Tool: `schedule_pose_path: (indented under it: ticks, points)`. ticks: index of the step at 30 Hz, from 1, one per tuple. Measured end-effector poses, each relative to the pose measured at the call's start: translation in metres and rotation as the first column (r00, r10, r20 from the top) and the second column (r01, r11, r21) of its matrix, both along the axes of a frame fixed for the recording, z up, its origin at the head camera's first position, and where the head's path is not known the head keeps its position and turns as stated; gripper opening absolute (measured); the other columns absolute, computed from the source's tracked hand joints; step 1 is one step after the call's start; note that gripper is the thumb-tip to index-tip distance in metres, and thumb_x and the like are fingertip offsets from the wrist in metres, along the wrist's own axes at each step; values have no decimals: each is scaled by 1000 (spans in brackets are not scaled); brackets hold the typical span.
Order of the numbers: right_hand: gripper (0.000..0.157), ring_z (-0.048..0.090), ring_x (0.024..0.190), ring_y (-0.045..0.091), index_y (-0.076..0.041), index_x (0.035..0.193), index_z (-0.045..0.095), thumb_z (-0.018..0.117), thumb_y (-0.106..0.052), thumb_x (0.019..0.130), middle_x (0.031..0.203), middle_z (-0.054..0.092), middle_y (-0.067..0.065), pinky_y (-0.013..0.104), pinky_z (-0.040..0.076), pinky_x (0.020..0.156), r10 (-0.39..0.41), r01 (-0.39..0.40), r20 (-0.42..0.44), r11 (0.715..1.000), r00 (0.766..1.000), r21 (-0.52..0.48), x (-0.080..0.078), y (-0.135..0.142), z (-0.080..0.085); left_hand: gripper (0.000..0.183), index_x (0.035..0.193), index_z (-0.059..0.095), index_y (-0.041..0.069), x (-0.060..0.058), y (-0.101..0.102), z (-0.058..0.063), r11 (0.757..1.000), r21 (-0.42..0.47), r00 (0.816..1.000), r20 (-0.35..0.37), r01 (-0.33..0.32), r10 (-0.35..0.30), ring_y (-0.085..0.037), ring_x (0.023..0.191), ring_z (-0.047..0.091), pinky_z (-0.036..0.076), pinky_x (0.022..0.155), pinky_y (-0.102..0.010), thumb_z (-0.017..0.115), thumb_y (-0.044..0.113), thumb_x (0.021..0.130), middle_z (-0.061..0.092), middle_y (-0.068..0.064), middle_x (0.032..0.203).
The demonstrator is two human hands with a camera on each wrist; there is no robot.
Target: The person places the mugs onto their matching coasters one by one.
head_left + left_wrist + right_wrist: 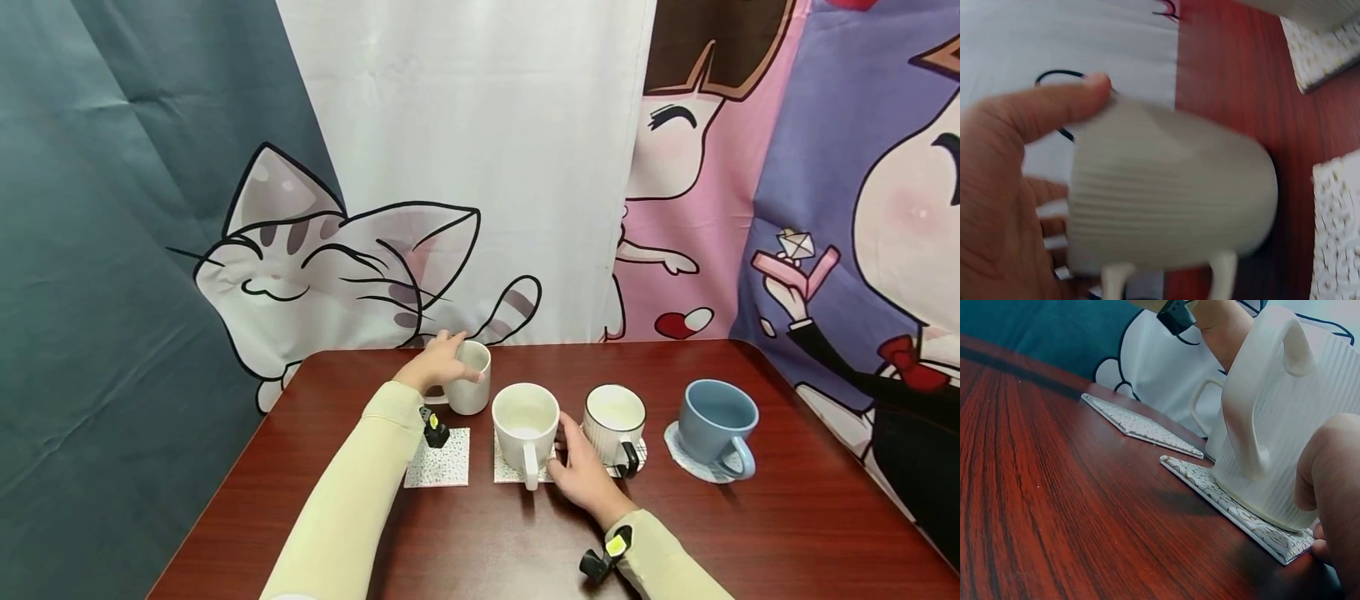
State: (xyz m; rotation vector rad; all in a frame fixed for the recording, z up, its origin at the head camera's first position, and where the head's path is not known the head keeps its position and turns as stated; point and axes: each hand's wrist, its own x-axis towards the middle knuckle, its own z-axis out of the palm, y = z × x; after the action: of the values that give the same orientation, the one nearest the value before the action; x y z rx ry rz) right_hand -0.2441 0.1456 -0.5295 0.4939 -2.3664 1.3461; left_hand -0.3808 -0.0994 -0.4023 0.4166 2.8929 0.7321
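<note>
My left hand (442,363) holds a ribbed off-white mug (474,392) from above at the back of the table. In the left wrist view the thumb lies at the rim of this mug (1172,187), with the other fingers partly hidden beyond it. A square patterned coaster (438,468) lies in front of it. To the right, a larger ribbed white mug (517,437) stands upright on another square coaster (1241,509), its handle toward me. My right hand (583,475) grips this mug's right side, with fingers low near the coaster's edge; some fingertips are hidden.
Close to the right hand's outer side, a white mug with a black rim and handle (615,421) stands on a coaster. Farther right, a blue mug (716,425) sits on a round coaster (675,450). A printed cloth (480,167) hangs behind the wooden table (480,542).
</note>
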Motion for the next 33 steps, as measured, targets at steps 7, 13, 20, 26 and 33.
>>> schedule_pose_path:
  ticks: [7,13,20,26,33]
  points:
    - [71,56,95,15,-1,132,39,59,7,64,112,56,8,36,47,80,-7,8,-10,1000,1000,4,1,2,0,84,122,50,4,9,12,9,986,-84,989,-22,-146,145,-31,109,34,40,84,-43,72,59,62,34,-13,118]
    - [72,55,96,15,-2,133,38,58,6,65,114,56,8,36,47,81,-6,6,-9,1000,1000,0,-1,0,0,94,135,39,6,10,7,14,992,-86,994,51,-87,92,-33,123,26,33,94,-50,72,59,65,27,-14,134]
    - [71,55,96,15,-3,132,39,58,6,65,113,56,7,35,47,81,3,-3,-12,1000,1000,-13,-1,-3,-3,94,144,30,27,-7,-6,15,963,27,953,137,269,-270,-21,134,19,25,104,-43,82,19,66,22,-1,148]
    - [71,55,97,15,-3,133,39,58,7,65,113,56,7,36,47,81,-1,0,-8,1000,1000,-16,-1,-2,-3,84,140,38,28,-7,-6,17,969,-52,965,113,242,-235,-25,130,26,32,98,-45,79,20,68,27,-1,146]
    - [71,55,99,16,-1,133,38,58,6,66,116,55,9,37,46,82,6,-6,7,1000,1000,-18,0,0,-2,85,142,37,25,-1,-2,19,977,-206,998,42,46,-38,-35,130,24,27,98,-56,74,48,69,30,-7,145]
